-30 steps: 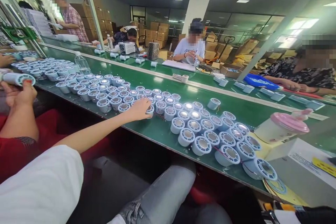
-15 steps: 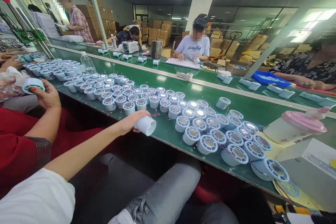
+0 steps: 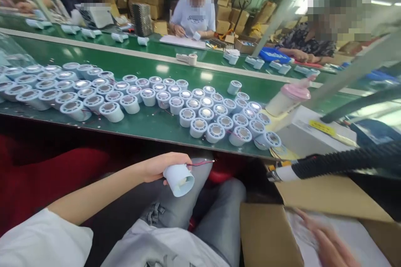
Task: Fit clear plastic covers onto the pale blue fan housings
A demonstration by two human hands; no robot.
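Note:
My left hand (image 3: 159, 164) is closed around a pale blue plastic cup-shaped housing (image 3: 174, 178) above my lap. Its open end faces down and toward me, something pale shows inside, and red and dark wires trail to the right. At the lower right, my right hand (image 3: 328, 238) reaches into an open cardboard box (image 3: 266, 233), over white, partly clear wrapping (image 3: 366, 242). Motion smears its fingers, so I cannot make out whether it holds anything. Beyond my left hand, many similar housings (image 3: 215, 132) stand in rows on the green bench (image 3: 150, 127), round vented ends up.
A black ribbed hose (image 3: 338, 160) with a light nozzle extends over the box. On the bench's right are a pink-lidded container (image 3: 290, 96) and a grey-white box (image 3: 316, 123). Co-workers sit across the green line, one in a pale shirt (image 3: 194, 14).
The view has swung right and down, bringing the cardboard box and my right hand into sight. My left hand still holds the housing, now over my lap, away from the bench edge.

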